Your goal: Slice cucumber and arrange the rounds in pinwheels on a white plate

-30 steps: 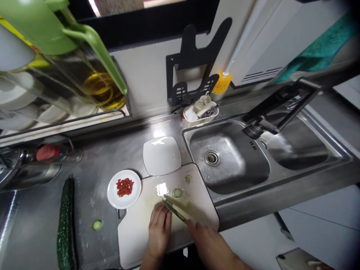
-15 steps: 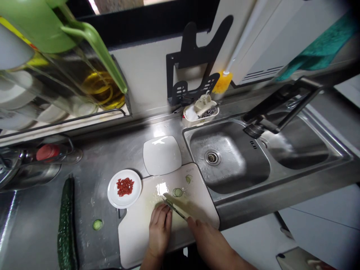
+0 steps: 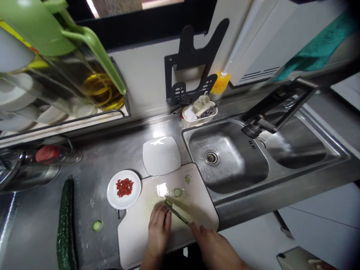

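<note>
head view: right hand (image 3: 209,240) grips a knife (image 3: 179,215); left hand (image 3: 159,227) curls beside it, hold unclear.

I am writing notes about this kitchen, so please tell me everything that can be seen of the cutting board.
The cutting board is a pale, flat, plastic-looking slab with rounded corners and a thin dark edge. It lies on the steel counter beside the sink, its surface wet and shiny. Thin cucumber slices lie on it. The left hand and the knife hide part of it; whether they touch it is unclear.
</note>
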`<control>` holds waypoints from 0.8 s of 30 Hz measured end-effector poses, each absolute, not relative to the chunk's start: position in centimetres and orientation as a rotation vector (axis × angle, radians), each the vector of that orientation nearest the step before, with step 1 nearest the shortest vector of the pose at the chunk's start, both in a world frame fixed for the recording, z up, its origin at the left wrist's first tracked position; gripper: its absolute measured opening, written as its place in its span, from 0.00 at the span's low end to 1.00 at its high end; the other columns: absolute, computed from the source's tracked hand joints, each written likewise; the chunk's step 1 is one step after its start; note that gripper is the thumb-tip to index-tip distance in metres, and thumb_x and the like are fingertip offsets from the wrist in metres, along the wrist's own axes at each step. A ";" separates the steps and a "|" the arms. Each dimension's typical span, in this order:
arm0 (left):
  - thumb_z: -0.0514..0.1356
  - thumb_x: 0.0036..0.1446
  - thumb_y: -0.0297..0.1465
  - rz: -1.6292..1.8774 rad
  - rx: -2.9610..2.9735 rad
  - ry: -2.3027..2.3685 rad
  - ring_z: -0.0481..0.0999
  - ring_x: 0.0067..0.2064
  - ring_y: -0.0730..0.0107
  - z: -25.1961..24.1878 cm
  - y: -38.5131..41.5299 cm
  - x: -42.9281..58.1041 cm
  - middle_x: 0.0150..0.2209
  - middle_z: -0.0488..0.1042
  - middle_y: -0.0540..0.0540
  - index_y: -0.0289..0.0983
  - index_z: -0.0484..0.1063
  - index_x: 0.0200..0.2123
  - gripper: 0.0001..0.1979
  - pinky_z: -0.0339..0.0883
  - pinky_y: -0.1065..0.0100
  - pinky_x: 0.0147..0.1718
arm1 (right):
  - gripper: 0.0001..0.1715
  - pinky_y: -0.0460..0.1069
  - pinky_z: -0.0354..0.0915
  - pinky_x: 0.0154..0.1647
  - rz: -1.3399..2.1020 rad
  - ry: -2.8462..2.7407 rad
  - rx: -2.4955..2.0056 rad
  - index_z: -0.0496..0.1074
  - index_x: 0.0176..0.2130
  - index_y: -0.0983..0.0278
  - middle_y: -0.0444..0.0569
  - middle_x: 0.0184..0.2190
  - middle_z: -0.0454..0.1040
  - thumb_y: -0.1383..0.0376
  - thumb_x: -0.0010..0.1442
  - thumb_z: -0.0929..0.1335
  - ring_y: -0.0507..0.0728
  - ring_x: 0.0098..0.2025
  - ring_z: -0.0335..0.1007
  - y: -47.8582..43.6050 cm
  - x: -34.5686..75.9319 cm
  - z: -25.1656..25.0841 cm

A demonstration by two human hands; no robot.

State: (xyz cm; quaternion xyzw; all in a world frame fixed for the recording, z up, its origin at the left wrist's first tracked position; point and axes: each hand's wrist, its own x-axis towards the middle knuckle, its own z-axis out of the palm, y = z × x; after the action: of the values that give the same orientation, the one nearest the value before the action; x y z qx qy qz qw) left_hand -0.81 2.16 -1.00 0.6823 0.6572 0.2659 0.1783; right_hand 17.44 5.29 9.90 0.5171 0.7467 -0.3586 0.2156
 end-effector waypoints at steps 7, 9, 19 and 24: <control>0.52 0.60 0.28 0.730 1.954 1.860 0.73 0.49 0.65 -1.1 2.1 -0.9 0.42 0.76 0.45 0.38 0.72 0.41 0.10 0.67 0.59 0.51 | 0.27 0.45 0.57 0.25 -0.962 2.082 1.455 0.68 0.44 0.63 0.49 0.32 0.76 0.83 0.51 0.57 0.56 0.31 0.74 5.3 17.3 10.0; 0.51 0.60 0.28 0.736 1.970 1.855 0.73 0.48 0.65 -1.1 2.2 -0.9 0.42 0.76 0.45 0.38 0.72 0.40 0.10 0.68 0.59 0.51 | 0.26 0.45 0.57 0.24 -0.969 2.064 1.449 0.68 0.44 0.63 0.49 0.33 0.76 0.83 0.51 0.57 0.56 0.31 0.74 5.5 17.1 10.1; 0.51 0.60 0.27 0.737 2.007 1.841 0.73 0.49 0.65 -1.2 2.1 -1.0 0.43 0.76 0.45 0.38 0.72 0.40 0.11 0.67 0.59 0.51 | 0.27 0.45 0.60 0.26 -1.002 2.045 1.425 0.68 0.46 0.64 0.51 0.33 0.76 0.82 0.55 0.55 0.57 0.33 0.74 6.1 16.5 9.8; 0.51 0.60 0.26 0.741 1.968 1.847 0.73 0.49 0.65 -0.9 2.3 -0.8 0.42 0.76 0.45 0.38 0.72 0.40 0.10 0.67 0.59 0.51 | 0.24 0.45 0.62 0.27 -1.007 1.989 1.410 0.69 0.45 0.64 0.52 0.34 0.77 0.80 0.56 0.55 0.57 0.34 0.75 6.7 16.0 10.1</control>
State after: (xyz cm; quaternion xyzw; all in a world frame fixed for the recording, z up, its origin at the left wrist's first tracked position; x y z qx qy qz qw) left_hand -0.78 2.26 -0.93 0.6928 0.6503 0.2608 0.1707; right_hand 15.97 6.75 10.06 0.5177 0.7302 -0.3697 0.2492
